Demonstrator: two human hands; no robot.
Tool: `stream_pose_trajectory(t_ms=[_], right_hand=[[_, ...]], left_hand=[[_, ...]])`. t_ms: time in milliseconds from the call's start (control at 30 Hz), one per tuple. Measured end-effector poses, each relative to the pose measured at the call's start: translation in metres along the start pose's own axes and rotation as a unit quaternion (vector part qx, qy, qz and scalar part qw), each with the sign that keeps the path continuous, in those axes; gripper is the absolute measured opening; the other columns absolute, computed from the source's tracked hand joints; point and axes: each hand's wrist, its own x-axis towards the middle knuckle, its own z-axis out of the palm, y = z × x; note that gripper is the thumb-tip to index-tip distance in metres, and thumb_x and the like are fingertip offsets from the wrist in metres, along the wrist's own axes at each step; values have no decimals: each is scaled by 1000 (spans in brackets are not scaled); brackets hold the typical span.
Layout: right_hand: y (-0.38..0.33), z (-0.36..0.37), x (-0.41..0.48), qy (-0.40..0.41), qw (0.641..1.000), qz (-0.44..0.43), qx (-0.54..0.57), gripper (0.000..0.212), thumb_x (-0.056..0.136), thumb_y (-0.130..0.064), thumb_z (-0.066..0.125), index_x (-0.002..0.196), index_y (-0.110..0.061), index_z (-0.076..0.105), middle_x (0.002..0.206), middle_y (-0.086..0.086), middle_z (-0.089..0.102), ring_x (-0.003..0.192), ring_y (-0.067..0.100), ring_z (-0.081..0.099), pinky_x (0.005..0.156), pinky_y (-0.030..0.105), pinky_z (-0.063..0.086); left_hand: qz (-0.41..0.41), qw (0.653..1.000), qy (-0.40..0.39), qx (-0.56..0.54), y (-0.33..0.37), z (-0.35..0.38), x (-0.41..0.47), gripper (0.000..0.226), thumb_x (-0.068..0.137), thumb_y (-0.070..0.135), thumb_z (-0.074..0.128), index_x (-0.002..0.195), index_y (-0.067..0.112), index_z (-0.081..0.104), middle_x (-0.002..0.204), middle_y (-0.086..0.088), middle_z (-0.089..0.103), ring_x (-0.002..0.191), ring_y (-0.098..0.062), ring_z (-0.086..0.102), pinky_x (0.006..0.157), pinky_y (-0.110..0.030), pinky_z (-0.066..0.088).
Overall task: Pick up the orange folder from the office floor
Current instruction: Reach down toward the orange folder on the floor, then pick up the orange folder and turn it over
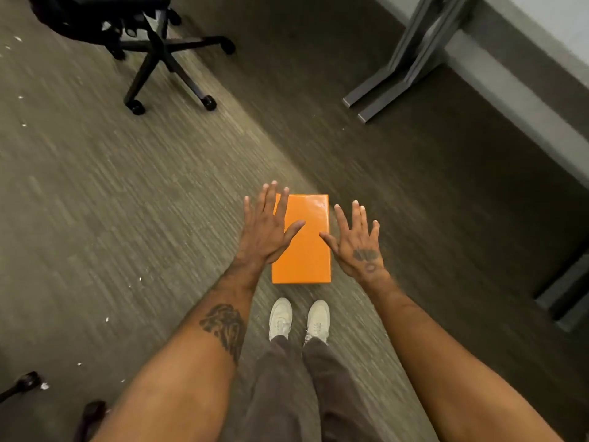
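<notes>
An orange folder [307, 247] lies flat on the grey carpet just ahead of my white shoes. Both my arms reach down toward it. My left hand [266, 226] hovers above the folder's left edge, fingers spread, covering part of that edge. My right hand [358, 242] is beside the folder's right edge, palm down, fingers apart, its thumb over the folder's right side. Neither hand holds anything. I cannot tell whether either hand touches the folder.
A black office chair [159, 49] on castors stands at the back left. Grey desk legs [408, 62] and a desk top [526, 90] run along the right. Dark objects [25, 384] lie at the lower left. Open carpet lies to the left of the folder.
</notes>
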Motion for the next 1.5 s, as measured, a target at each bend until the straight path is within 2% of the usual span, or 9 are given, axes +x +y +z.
stream_pose_trajectory(t_ms=[300,567,733,833,967,1033,1100,1233,1500], right_hand=[[32,142,43,-37,999,13,34,76,95,-67,26,156,-22,15,164,17,7,151,33,7,115,61,18],[67,296,94,-49,995,15,81,78,95,-66,33,157,-24,11,164,21,5,150,38,12,116,55,26],[94,382,125,-81,994,20,75,81,94,-68,32,158,-27,4,165,18,-2,150,39,12,112,54,34],[105,419,149,-98,988,41,114,86,91,-69,41,157,-35,-1,165,16,-9,150,40,9,110,54,35],[115,451,182,-86,963,106,232,108,79,-69,63,153,-43,-11,164,16,-14,151,38,1,114,54,26],[124,465,195,-83,939,150,299,118,73,-69,71,151,-45,-14,165,13,-10,152,33,2,116,52,21],[130,472,203,-84,911,165,369,127,65,-69,77,151,-47,-14,166,5,5,150,27,15,118,52,23],[132,472,206,-87,876,174,442,133,61,-57,86,151,-45,-11,164,-3,18,145,20,29,115,52,32],[114,407,200,-78,849,167,495,127,72,-32,87,153,-41,-11,160,-4,26,137,16,37,111,47,38]], left_hand=[[-82,993,-23,-76,-37,141,12,80,96,65,28,157,16,11,166,-11,6,153,-27,0,120,-59,5],[-75,989,-33,-125,-79,304,18,73,98,60,34,155,15,20,165,-11,13,152,-28,6,120,-58,11],[-126,975,-71,-170,-109,402,35,81,95,64,35,157,18,10,166,-12,7,152,-30,2,120,-55,10],[-155,958,-76,-227,-124,456,52,88,91,71,37,157,26,1,166,-12,5,152,-31,2,121,-55,8],[-231,910,-80,-336,-137,502,74,98,87,70,50,157,30,-5,167,-5,1,152,-26,0,121,-52,9],[-268,882,-89,-378,-143,516,82,104,82,72,56,157,31,-4,167,0,6,152,-26,9,120,-54,18],[-294,850,-90,-427,-145,524,87,109,77,72,64,156,35,-2,164,2,17,147,-25,25,116,-54,30],[-324,802,-71,-497,-139,523,93,107,80,50,75,157,33,1,157,4,34,135,-21,43,109,-49,41],[-300,804,-77,-508,-136,448,111,95,84,40,75,155,38,12,149,4,46,125,-21,53,101,-50,48]])
